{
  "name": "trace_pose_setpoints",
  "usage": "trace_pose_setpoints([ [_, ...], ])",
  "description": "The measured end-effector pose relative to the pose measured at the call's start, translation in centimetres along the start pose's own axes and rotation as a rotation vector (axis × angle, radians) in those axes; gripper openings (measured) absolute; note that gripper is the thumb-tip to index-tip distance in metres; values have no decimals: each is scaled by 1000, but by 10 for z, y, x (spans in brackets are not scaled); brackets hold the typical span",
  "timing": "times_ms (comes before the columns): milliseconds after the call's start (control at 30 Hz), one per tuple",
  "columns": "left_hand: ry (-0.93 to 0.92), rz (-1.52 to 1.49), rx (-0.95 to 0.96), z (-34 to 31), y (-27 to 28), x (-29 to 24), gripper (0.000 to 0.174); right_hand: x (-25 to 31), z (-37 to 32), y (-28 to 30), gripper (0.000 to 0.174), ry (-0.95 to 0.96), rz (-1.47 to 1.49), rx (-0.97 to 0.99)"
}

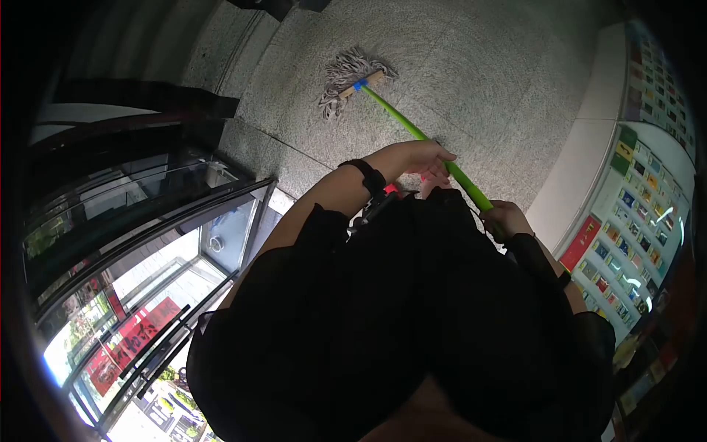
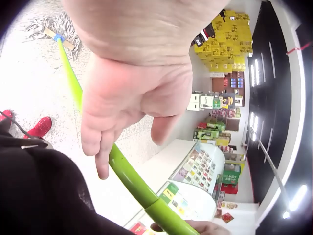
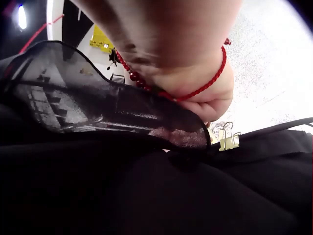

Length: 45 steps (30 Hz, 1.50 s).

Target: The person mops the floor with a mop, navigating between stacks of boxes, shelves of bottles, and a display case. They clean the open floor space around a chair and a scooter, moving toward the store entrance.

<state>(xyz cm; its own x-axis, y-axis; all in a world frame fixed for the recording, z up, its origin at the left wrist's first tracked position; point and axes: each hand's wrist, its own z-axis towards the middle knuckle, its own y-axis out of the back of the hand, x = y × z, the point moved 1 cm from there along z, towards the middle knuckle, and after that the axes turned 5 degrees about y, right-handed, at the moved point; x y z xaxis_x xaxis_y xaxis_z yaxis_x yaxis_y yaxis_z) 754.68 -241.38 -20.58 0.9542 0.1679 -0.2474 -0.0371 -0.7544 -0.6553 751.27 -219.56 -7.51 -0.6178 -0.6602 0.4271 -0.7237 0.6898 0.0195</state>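
Note:
A mop (image 1: 398,116) with a green handle slants across the grey floor; its grey string head (image 1: 350,70) spreads on the floor around a wooden bar with a blue joint. The right hand (image 1: 507,218) grips the handle near its upper end, close to the body. Partway down, the left hand (image 1: 426,157) lies against the handle, fingers loosely extended. Its palm (image 2: 137,93) faces the camera in the left wrist view, thumb apart, with the handle passing behind. In the right wrist view, the right hand (image 3: 210,103) is partly hidden by a sheer black sleeve (image 3: 98,112).
A glass display counter (image 1: 626,221) with small packs runs along the right side. Glass doors (image 1: 169,272) with red signs stand at left. Red shoes (image 2: 40,128) show below the body. Yellow boxes (image 2: 225,44) are stacked farther back.

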Motion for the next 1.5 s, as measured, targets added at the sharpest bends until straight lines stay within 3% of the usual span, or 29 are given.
trace_pose_setpoints([
  [333, -37, 106, -274, 49, 4, -154, 33, 84, 61, 91, 14, 79, 268, 27],
  [467, -22, 144, -293, 60, 2, -223, 31, 129, 80, 127, 16, 142, 350, 8],
  [667, -141, 59, -283, 106, 18, -295, 27, 177, 129, 175, 14, 133, 482, -38],
  [733, -163, 59, -362, 114, 22, -324, 26, 197, 146, 189, 14, 132, 557, -19],
  [1067, -261, 216, -399, 153, 112, -469, 28, 322, 253, 247, 15, 161, 518, -79],
  [1133, -167, 224, -356, 153, 126, -509, 24, 358, 274, 262, 15, 160, 525, -76],
  [1300, -157, 303, -327, 143, 165, -616, 25, 446, 315, 290, 15, 138, 519, -84],
  [1367, -67, 355, -324, 154, 186, -640, 27, 469, 334, 302, 16, 122, 538, -104],
  [1500, -72, 375, -310, 158, 194, -697, 30, 509, 357, 334, 15, 143, 555, -95],
])
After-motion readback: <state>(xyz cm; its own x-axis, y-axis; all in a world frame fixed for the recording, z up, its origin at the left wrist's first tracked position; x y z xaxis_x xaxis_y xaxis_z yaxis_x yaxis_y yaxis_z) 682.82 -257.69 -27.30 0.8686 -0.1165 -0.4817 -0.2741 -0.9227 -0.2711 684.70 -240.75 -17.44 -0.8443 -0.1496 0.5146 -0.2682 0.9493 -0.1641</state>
